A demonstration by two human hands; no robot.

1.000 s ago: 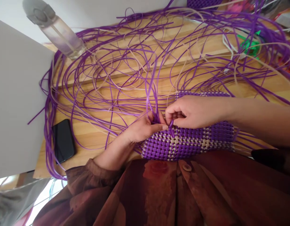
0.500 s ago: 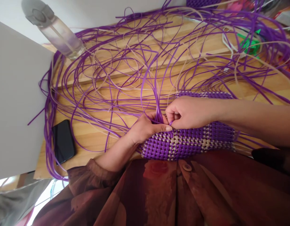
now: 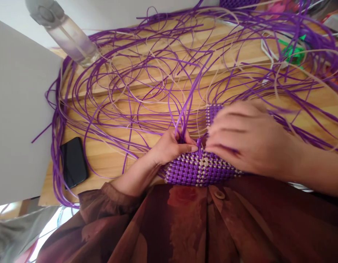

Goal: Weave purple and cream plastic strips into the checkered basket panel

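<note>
A woven piece of purple and beige strands [image 3: 185,171] lies at the table's front edge against my clothes. My left hand [image 3: 173,148] is closed round a bundle of purple strands [image 3: 188,109] that rises from the weave, its thumb at the weave's upper edge. Just right of that thumb stands a small purple loop [image 3: 198,143]. My right hand [image 3: 242,137], blurred by motion, is over the right part of the weave and hides much of it. Its fingers are bent, and a bit of purple shows under them; whether they grip a strand is unclear.
Long loose purple and beige strands [image 3: 125,87] spread over the wooden table [image 3: 103,160]. A black phone [image 3: 74,162] lies at the left. A clear bottle with a grey lid [image 3: 70,40] stands at the back left, and a green object [image 3: 293,51] lies at the back right.
My right hand has moved right and turned, no longer pinching beside my left thumb. A purple loop now shows there. The bundle in my left hand leans more to the right.
</note>
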